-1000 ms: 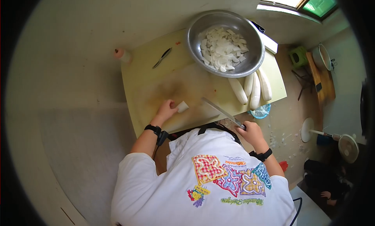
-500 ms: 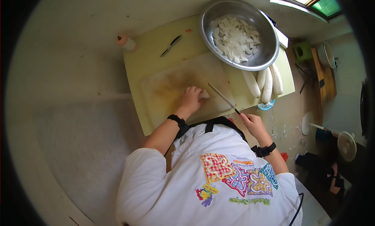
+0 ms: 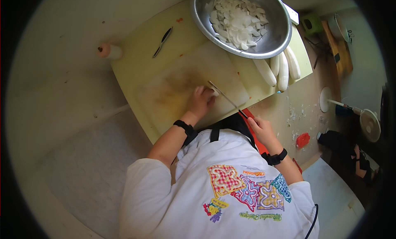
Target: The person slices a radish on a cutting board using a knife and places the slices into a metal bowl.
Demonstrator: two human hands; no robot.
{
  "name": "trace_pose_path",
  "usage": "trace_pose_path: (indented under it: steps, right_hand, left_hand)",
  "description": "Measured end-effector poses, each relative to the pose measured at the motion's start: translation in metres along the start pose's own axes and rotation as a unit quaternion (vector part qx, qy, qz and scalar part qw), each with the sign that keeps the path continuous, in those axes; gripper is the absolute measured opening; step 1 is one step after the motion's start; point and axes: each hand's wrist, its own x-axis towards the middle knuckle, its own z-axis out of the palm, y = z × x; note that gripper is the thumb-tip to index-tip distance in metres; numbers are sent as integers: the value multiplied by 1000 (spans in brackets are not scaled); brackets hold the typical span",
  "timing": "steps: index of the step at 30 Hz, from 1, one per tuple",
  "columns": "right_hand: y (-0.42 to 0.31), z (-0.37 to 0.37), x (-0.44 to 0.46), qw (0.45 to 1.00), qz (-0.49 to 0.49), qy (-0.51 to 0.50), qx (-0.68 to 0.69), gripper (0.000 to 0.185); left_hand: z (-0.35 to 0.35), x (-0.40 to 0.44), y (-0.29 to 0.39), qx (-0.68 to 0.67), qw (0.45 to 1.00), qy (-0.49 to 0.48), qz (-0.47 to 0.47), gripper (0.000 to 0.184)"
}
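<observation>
On the cutting board [image 3: 165,111], my left hand [image 3: 200,102] is closed around a short piece of peeled white radish [image 3: 215,92], with its fingers covering most of it. My right hand [image 3: 263,131] grips the dark handle of a knife [image 3: 226,97]. The blade slants across the board at the right end of the radish piece; whether it touches or cuts in, I cannot tell. Beyond the board, a large steel bowl [image 3: 281,41] holds a heap of thin white radish slices [image 3: 237,22]. Several whole peeled white radishes [image 3: 283,72] lie beside the bowl, at the table's right edge.
A dark-handled peeler [image 3: 163,42] lies on the yellow-green table [image 3: 140,41], and a bottle with a pink cap [image 3: 108,51] stands at its left edge. On the right, a red object [image 3: 302,140] and white scraps are on the floor. A fan [image 3: 370,125] and another person [image 3: 342,146] are farther right.
The knife blade has come leftward to the radish piece; before, it was a little apart from it. My view has shifted, so the table and bowl appear higher and turned.
</observation>
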Motion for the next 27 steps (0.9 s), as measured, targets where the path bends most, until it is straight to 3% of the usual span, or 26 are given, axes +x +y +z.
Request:
trace_pose_path:
  steps: [27]
  right_hand:
    - [-8,17,2,999,44,-8,13,53]
  left_hand:
    - [12,8,-5,-17,998,46,-38,13]
